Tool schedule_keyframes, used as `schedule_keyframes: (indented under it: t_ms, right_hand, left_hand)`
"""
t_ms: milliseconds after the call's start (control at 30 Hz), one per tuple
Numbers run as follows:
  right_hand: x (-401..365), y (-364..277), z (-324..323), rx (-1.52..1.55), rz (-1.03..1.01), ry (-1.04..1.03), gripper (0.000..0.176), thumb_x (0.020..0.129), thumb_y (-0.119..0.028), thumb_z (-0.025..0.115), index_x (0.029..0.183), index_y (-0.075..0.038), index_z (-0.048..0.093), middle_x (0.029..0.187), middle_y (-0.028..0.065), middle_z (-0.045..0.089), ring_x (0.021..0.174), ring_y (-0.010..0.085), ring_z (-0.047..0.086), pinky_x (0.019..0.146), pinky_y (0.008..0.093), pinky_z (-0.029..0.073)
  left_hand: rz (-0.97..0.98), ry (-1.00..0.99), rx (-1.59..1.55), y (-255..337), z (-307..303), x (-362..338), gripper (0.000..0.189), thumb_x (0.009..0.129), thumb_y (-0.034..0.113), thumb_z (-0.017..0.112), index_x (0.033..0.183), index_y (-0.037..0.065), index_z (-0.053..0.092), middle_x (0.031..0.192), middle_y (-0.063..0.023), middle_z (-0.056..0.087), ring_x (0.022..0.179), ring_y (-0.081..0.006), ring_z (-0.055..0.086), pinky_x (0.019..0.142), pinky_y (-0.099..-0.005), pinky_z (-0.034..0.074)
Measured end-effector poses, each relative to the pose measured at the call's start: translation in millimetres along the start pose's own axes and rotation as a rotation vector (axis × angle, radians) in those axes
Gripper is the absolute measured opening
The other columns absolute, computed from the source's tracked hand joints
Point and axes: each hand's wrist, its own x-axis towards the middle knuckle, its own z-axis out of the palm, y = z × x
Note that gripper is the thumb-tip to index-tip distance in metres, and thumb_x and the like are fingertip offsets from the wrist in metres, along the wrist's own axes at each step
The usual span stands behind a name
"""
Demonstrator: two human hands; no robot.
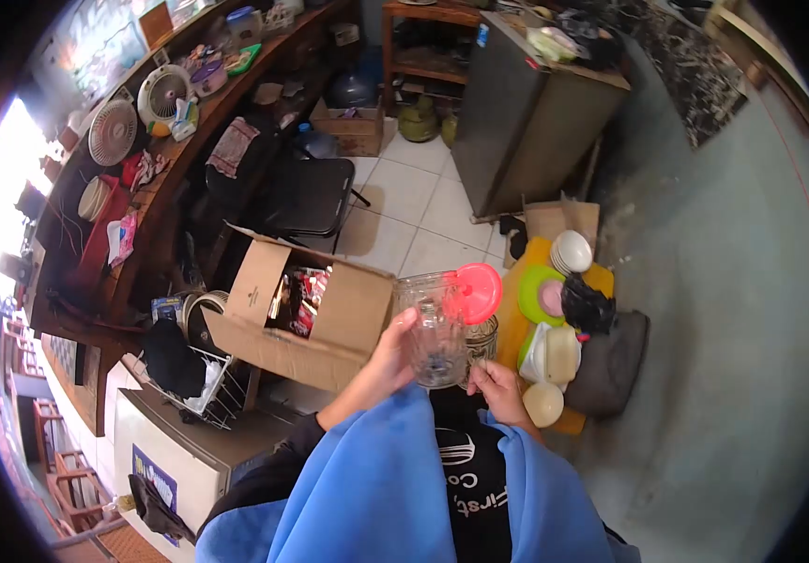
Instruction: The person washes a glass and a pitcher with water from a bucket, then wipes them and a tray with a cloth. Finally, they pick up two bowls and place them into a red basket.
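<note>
A clear glass jar (439, 352) is tilted in front of my body, with my left hand (393, 354) wrapped round its left side. Beside it on the right, my right hand (500, 389) has its fingers closed at the lower edge of a second glass piece (482, 338), which is partly hidden behind the jar. A round pink-red lid (479, 293) shows at the upper right of the jar; whether it is attached to the glass cannot be made out.
An open cardboard box (348, 324) with red packets stands to the left. At the right are white bowls (571, 252), a green plate (533, 293), a black bag (587, 305) and a grey cushion-like item (614, 364). A black chair (315, 195) and a fridge (526, 122) stand ahead.
</note>
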Motion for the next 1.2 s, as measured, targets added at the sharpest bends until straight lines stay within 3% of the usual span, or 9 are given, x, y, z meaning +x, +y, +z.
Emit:
schedule_keyframes:
  t_ms: [133, 233, 333, 467, 667, 800, 900, 1133, 1200]
  right_hand:
    - [95.5, 10.8, -32.7, -0.008, 0.04, -0.17, 0.02, 0.087, -0.022, 0.044, 0.077, -0.006, 0.048, 0.067, 0.0019, 0.053, 0.053, 0.0056, 0.041, 0.051, 0.02, 0.036]
    - [189.0, -16.9, -54.1, 0.308, 0.204, -0.459, 0.016, 0.086, -0.022, 0.044, 0.094, -0.009, 0.041, 0.079, 0.0053, 0.056, 0.055, 0.0058, 0.042, 0.051, 0.0191, 0.037]
    - [273.3, -48.5, -67.4, 0.145, 0.172, -0.705, 0.016, 0.086, -0.025, 0.045, 0.093, -0.011, 0.042, 0.076, 0.0035, 0.054, 0.06, 0.0051, 0.045, 0.051, 0.0181, 0.036]
    - [359.5, -91.1, -69.9, 0.029, 0.158, -1.007, 0.022, 0.084, -0.027, 0.046, 0.094, -0.008, 0.04, 0.084, 0.0071, 0.057, 0.074, 0.0089, 0.05, 0.055, 0.0192, 0.038]
    - [453.9, -103.0, -35.9, 0.065, 0.368, -0.98, 0.02, 0.088, -0.027, 0.04, 0.084, -0.007, 0.042, 0.078, 0.0066, 0.055, 0.057, 0.0067, 0.043, 0.054, 0.0182, 0.037]
    - [497.1, -100.6, 2.5, -0.087, 0.14, -1.081, 0.022, 0.09, -0.02, 0.037, 0.078, -0.003, 0.046, 0.067, 0.0052, 0.055, 0.053, 0.0074, 0.044, 0.053, 0.0201, 0.037]
    - [522.5, -114.3, 39.5, -0.315, -0.08, -1.128, 0.023, 0.087, -0.02, 0.044, 0.078, 0.001, 0.049, 0.062, 0.0068, 0.057, 0.059, 0.0109, 0.054, 0.057, 0.025, 0.042]
    - [621.5, -148.2, 123.3, -0.602, -0.421, -1.175, 0.018, 0.082, -0.02, 0.052, 0.078, -0.003, 0.056, 0.06, 0.0096, 0.058, 0.056, 0.0237, 0.059, 0.05, 0.0311, 0.044]
    - [647.3, -161.3, 147.4, -0.712, -0.661, -1.325, 0.015, 0.08, -0.016, 0.053, 0.08, -0.001, 0.056, 0.063, 0.0101, 0.06, 0.058, 0.0231, 0.06, 0.053, 0.0287, 0.046]
  left_hand:
    - [0.16, 0.204, -0.06, 15.8, 3.8, 46.0, 0.055, 0.078, 0.039, 0.051, 0.117, 0.002, 0.038, 0.106, -0.0139, 0.052, 0.094, -0.0229, 0.054, 0.083, -0.0386, 0.043]
    - [0.345, 0.248, -0.01, 41.0, -4.3, 78.6, 0.058, 0.078, 0.036, 0.053, 0.12, 0.001, 0.034, 0.111, -0.0134, 0.049, 0.099, -0.0239, 0.051, 0.085, -0.0402, 0.041]
    - [0.548, 0.469, 0.07, 62.3, -6.7, 117.9, 0.059, 0.077, 0.034, 0.055, 0.12, 0.0, 0.033, 0.111, -0.0132, 0.049, 0.1, -0.0239, 0.051, 0.084, -0.0394, 0.042]
    - [0.657, 0.611, 0.021, 75.7, -7.9, 156.2, 0.069, 0.07, 0.035, 0.061, 0.121, 0.0, 0.032, 0.109, -0.0127, 0.049, 0.098, -0.0212, 0.051, 0.085, -0.0375, 0.041]
    - [0.86, 0.692, 0.022, 92.6, -19.2, 205.5, 0.084, 0.063, 0.043, 0.065, 0.125, 0.001, 0.027, 0.117, -0.0138, 0.042, 0.103, -0.0232, 0.047, 0.085, -0.0376, 0.042]
    - [0.996, 0.651, -0.051, 112.4, -56.9, 229.7, 0.092, 0.06, 0.052, 0.065, 0.126, 0.002, 0.026, 0.12, -0.0132, 0.039, 0.104, -0.0244, 0.046, 0.085, -0.0377, 0.042]
    - [1.115, 0.622, -0.116, 139.6, -93.4, 246.7, 0.095, 0.058, 0.055, 0.065, 0.126, 0.002, 0.025, 0.121, -0.0128, 0.039, 0.104, -0.0248, 0.046, 0.085, -0.0378, 0.042]
    - [1.336, 0.52, -0.237, 246.2, -165.6, 272.1, 0.102, 0.054, 0.063, 0.063, 0.127, 0.002, 0.024, 0.122, -0.012, 0.037, 0.105, -0.0255, 0.046, 0.086, -0.0379, 0.041]
    - [1.402, 0.476, -0.242, 281.4, -183.7, 276.1, 0.104, 0.053, 0.065, 0.063, 0.127, 0.003, 0.024, 0.123, -0.0117, 0.037, 0.105, -0.0257, 0.045, 0.086, -0.038, 0.041]
